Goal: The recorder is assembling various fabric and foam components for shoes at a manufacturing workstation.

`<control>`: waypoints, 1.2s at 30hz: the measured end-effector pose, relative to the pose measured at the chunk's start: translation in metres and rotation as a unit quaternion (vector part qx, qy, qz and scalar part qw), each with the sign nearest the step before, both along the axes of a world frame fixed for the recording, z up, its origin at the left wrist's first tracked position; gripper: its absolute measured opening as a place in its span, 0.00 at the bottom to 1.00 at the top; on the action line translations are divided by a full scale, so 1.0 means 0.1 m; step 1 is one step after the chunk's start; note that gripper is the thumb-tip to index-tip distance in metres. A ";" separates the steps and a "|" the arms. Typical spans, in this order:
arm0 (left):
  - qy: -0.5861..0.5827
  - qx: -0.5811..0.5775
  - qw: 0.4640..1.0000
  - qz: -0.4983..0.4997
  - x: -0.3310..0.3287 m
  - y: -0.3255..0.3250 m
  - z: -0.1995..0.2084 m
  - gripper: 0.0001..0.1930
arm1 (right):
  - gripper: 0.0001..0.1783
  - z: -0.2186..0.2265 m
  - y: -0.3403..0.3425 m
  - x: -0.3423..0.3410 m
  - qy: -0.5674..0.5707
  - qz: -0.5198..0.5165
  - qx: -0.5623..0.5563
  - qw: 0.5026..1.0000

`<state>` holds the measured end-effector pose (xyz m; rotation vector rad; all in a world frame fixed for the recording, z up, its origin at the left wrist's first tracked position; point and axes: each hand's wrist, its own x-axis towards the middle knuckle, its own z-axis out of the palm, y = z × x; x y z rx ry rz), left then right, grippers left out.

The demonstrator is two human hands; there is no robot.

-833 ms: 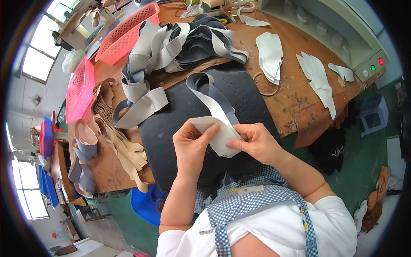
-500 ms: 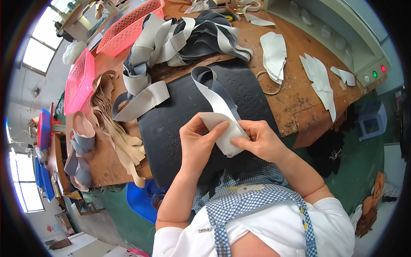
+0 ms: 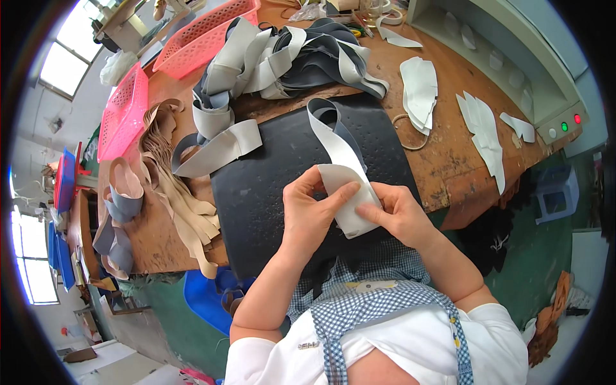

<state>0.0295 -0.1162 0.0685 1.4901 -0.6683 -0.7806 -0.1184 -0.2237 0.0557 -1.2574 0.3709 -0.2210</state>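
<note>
Both hands hold a pale grey-white strip of leather or fabric [image 3: 350, 219] above a black perforated mat [image 3: 269, 205]. My left hand [image 3: 307, 208] pinches its left edge, thumb on top and fingers behind. My right hand [image 3: 403, 217] grips the right edge, its thumb pressed on the face. Beyond the hands the strip [image 3: 339, 146] runs away over the mat and curls into a loop, showing a dark grey underside. Whether the held end is one layer or several is hard to tell.
A heap of grey strips [image 3: 282, 61] lies beyond the mat, with tan strips [image 3: 186, 205] at left. Pink baskets [image 3: 125, 115] stand behind them. White cut pieces [image 3: 420, 93] and a ring [image 3: 410, 131] lie right, near a grey machine [image 3: 545, 119] with lit buttons.
The whole view has shifted slightly, so most things sit a little further right. Both hands keep their hold on the strip, with only slight movement of the thumbs and the held end.
</note>
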 end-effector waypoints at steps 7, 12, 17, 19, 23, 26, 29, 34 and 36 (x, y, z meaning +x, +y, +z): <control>-0.043 0.022 0.999 0.000 0.09 0.03 -0.08 0.25 | 0.18 0.00 0.02 0.00 -0.019 0.012 -0.042 0.999; 0.117 0.038 0.992 0.005 0.07 0.05 -0.07 0.33 | 0.18 0.08 -0.07 -0.04 -0.034 0.045 -0.069 0.996; 0.284 0.024 0.957 -0.060 0.02 0.16 -0.04 0.26 | 0.12 0.14 -0.10 0.02 0.004 0.030 -0.142 0.989; 0.210 -0.006 0.978 -0.009 0.02 0.12 0.01 0.17 | 0.12 0.15 -0.07 0.06 0.043 -0.002 -0.173 0.984; 0.228 -0.027 0.973 0.012 0.08 0.12 0.02 0.16 | 0.16 0.15 -0.04 0.12 0.033 -0.085 -0.213 0.973; 0.309 -0.058 0.949 0.001 0.14 0.13 0.04 0.16 | 0.19 0.13 -0.05 0.12 0.016 -0.122 -0.289 0.950; 0.349 -0.062 0.935 0.009 0.20 0.11 -0.01 0.16 | 0.22 0.12 -0.01 0.21 -0.021 -0.162 -0.340 0.926; 0.325 -0.093 0.941 0.031 0.36 0.14 0.11 0.13 | 0.26 0.26 -0.07 0.32 -0.062 -0.174 -0.433 0.883; 0.308 -0.093 0.946 0.048 0.41 0.15 0.20 0.13 | 0.28 0.33 -0.07 0.37 -0.061 -0.170 -0.335 0.925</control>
